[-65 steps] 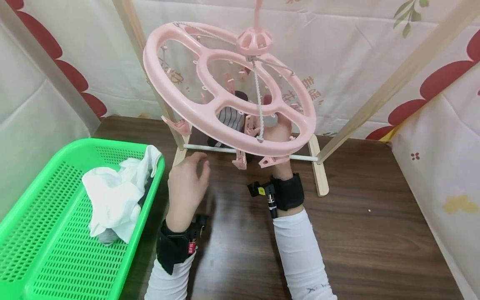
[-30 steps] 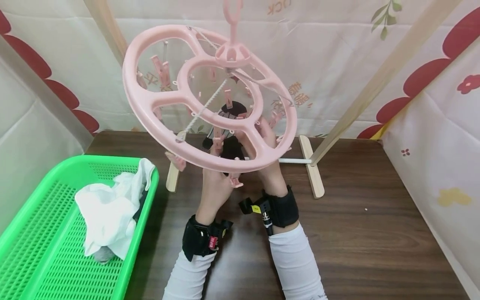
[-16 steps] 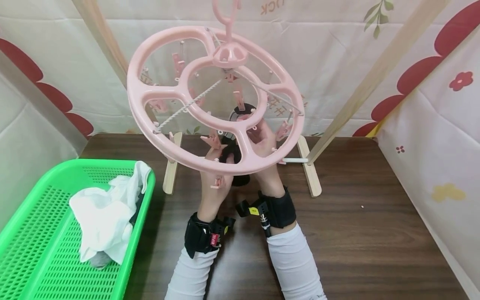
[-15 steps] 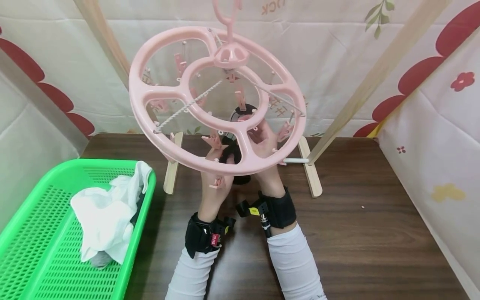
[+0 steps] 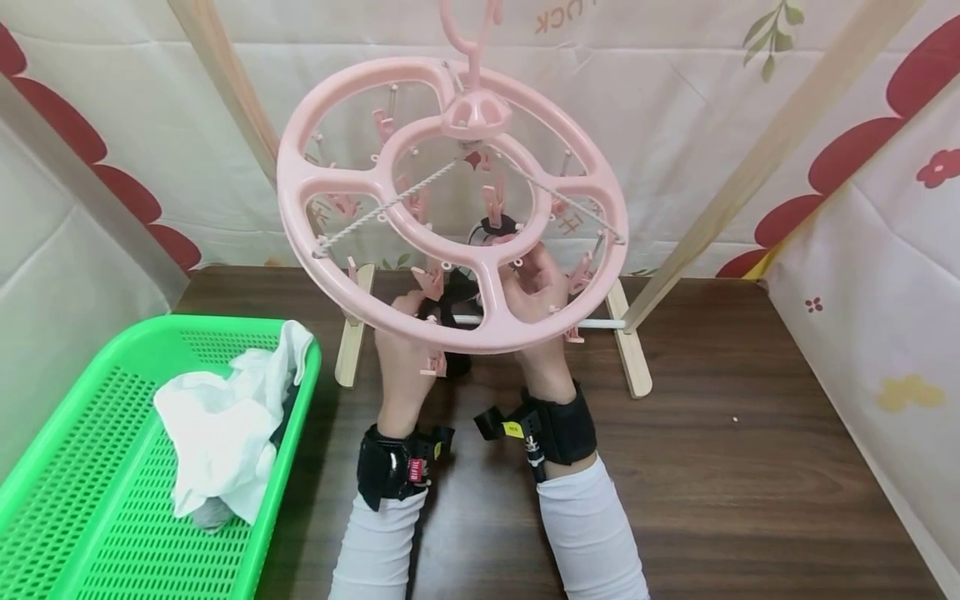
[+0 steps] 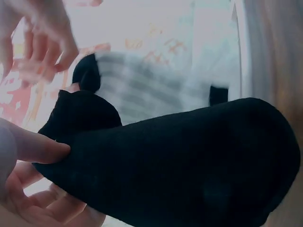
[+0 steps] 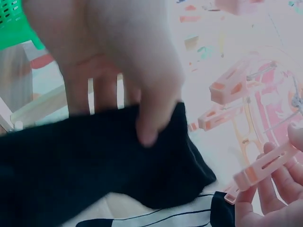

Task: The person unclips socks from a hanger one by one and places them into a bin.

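My left hand (image 5: 405,362) pinches a black sock (image 6: 170,165) by its cuff end, thumb on one side and fingers behind. The sock's foot hangs under the pink round clip hanger (image 5: 491,333). Behind it a grey striped sock (image 6: 147,87) with black cuff and toe hangs from a pink clothespin (image 5: 492,200). My right hand (image 5: 540,287) is raised below the ring beside the striped sock, its fingers bent. In the right wrist view it is right at a clothespin (image 7: 265,165); I cannot tell whether it grips it.
A green basket (image 5: 300,400) stands on the left with a white cloth (image 5: 225,433) and a grey piece inside. Wooden stand legs (image 5: 630,342) and a white crossbar (image 5: 600,324) frame the hanger. Several more clothespins dangle from it, one at the front rim (image 5: 435,364).
My left hand has come from beside the basket in under the hanger, taken the black sock, and drawn slightly left with it. The right hand stays near the striped sock. The hanger has turned.
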`<state>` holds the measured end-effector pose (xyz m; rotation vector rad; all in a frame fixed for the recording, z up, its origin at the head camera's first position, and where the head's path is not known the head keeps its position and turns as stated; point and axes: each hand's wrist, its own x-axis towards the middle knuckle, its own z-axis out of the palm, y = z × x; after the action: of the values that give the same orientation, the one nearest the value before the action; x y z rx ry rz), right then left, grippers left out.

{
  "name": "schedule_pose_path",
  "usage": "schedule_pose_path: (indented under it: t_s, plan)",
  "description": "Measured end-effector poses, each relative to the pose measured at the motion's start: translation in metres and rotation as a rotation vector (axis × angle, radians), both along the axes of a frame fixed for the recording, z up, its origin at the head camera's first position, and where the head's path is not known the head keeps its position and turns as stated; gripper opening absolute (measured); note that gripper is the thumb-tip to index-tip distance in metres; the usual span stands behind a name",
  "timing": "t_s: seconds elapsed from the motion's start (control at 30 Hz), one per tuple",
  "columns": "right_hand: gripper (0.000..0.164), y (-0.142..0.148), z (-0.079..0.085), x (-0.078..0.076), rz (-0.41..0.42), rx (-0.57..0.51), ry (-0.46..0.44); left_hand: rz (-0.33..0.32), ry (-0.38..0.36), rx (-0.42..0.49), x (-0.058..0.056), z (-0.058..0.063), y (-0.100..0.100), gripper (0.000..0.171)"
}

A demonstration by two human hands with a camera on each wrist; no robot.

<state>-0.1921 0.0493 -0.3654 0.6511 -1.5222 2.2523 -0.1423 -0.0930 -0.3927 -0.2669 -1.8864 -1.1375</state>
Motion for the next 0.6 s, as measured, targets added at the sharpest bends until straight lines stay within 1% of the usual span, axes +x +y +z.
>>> schedule_pose_path:
  t_s: [0.07, 0.1, 0.13, 0.2, 0.27, 0.33, 0.37, 0.4, 0.43, 0.5, 0.6]
  plan:
    - [0.024, -0.005, 0.015, 0.011, -0.026, 0.002, -0.005, 0.051, -0.071, 0.008, 0.001, 0.003, -0.009, 0.015]
    - [0.027, -0.010, 0.027, 0.015, -0.104, 0.073, -0.008, 0.091, -0.115, 0.010, 0.001, 0.004, -0.015, 0.015]
    - [0.026, -0.012, 0.032, 0.018, -0.111, 0.075, -0.034, 0.129, -0.156, 0.013, 0.002, 0.006, -0.020, 0.016]
    - [0.026, -0.014, 0.037, 0.024, -0.131, 0.092, -0.068, 0.184, -0.222, 0.011, 0.004, 0.008, -0.031, 0.028]
    - [0.027, -0.014, 0.039, 0.026, -0.140, 0.106, -0.089, 0.232, -0.260, 0.022, 0.009, 0.009, -0.041, 0.032]
    - [0.028, -0.014, 0.038, 0.027, -0.140, 0.118, -0.091, 0.262, -0.276, 0.040, 0.013, 0.010, -0.051, 0.034]
    - [0.029, -0.013, 0.037, 0.027, -0.141, 0.122, -0.082, 0.268, -0.275, 0.049, 0.015, 0.011, -0.055, 0.031]
    - [0.029, -0.013, 0.036, 0.027, -0.143, 0.129, -0.078, 0.281, -0.269, 0.061, 0.017, 0.013, -0.058, 0.025]
    - [0.030, -0.012, 0.036, 0.026, -0.149, 0.140, -0.073, 0.293, -0.266, 0.079, 0.019, 0.016, -0.062, 0.020]
    - [0.031, -0.011, 0.035, 0.025, -0.153, 0.150, -0.064, 0.312, -0.262, 0.106, 0.024, 0.021, -0.067, 0.017]
    - [0.030, -0.009, 0.033, 0.024, -0.158, 0.164, -0.057, 0.332, -0.251, 0.156, 0.033, 0.031, -0.072, 0.015]
